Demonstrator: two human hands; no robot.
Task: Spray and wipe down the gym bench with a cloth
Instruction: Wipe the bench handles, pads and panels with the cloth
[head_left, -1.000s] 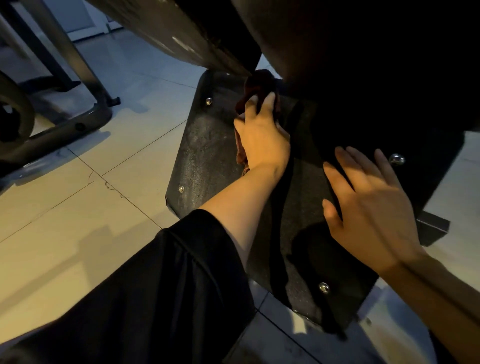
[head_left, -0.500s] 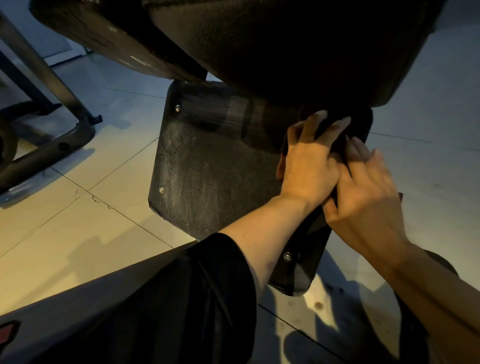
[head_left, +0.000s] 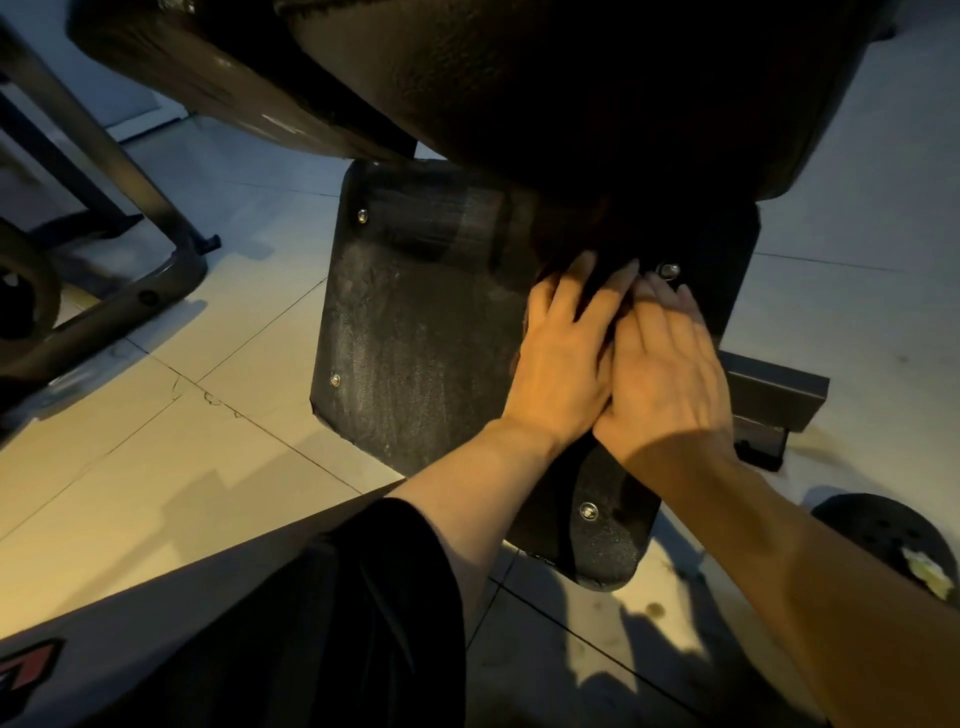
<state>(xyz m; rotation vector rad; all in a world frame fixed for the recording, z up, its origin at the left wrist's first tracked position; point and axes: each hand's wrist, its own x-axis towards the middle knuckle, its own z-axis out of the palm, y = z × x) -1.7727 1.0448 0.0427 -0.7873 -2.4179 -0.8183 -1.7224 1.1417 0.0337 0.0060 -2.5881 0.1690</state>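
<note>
A: Where are the hands?

B: Both are down on the black textured foot plate with silver bolts, at its far right part, under the black padded bench cushion. Left hand and right hand lie side by side, touching, palms down.

A: Grip?

B: Left hand's fingers are spread and fairly straight, pressing flat, not curled round anything. Right hand's fingers are straight and close together, also pressing flat, tips just beside a bolt.

A: Cloth?

B: There is a dark bunched cloth under the left fingertips, showing between the fingers, right at the shadow line under the cushion. It is very dark there, so I can't tell its colour or how far it runs under the right hand.

A: Surroundings?

B: Pale tiled floor all round. A dark metal frame of another machine stands far left. A dark rectangular metal bar end sticks out to the right of the plate. A black round perforated disc lies on the floor near right. The left arm has a black sleeve pushed up; the right forearm is bare.
</note>
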